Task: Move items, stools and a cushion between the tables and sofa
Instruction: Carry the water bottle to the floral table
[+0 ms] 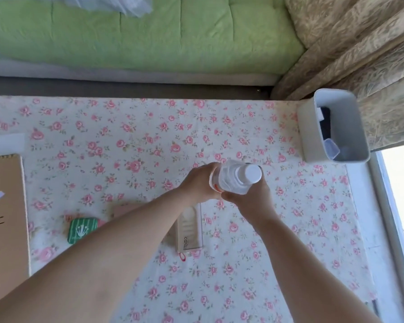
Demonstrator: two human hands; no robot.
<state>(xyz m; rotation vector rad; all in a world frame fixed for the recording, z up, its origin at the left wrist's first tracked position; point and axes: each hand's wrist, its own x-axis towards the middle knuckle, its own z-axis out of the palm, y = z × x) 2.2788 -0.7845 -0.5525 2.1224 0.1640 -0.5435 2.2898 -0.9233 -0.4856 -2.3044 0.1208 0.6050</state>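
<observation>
Clear plastic bottle (229,181) w/ white cap (252,173) is over the mid-right of the table (359,229), above the floral cloth (126,141). Both hands are on it. Left hand (200,184) wraps the body from the left side, fingers curled round it. Right hand (248,199) clamps it from the near side just under the shoulder, thumb and fingers curled round the body. Fingertips are mostly hidden behind the bottle, so exact contact pts can't be told. The cap tilts toward the camera and a bit right. Can't tell if the base touches the cloth.

Handling, judged: thin-wall PET, prob. light to medium depending on fill, and the fill lvl isn't readable. The walls look crinkly and will dent under a hard squeeze. The surface is smooth, so slippery if wet. Not fragile. Best hold is round the mid-body or the neck below the cap. One hand should be enough, and the cap looks closed, so spill risk is low.

Nearby: beige box (189,227) under the left forearm, green tin (82,229), brown notebook (2,217) at the left edge, white bin (313,136) at the far right corner. The sofa (149,38), w/ a green cover, runs along the far side of the table.
</observation>
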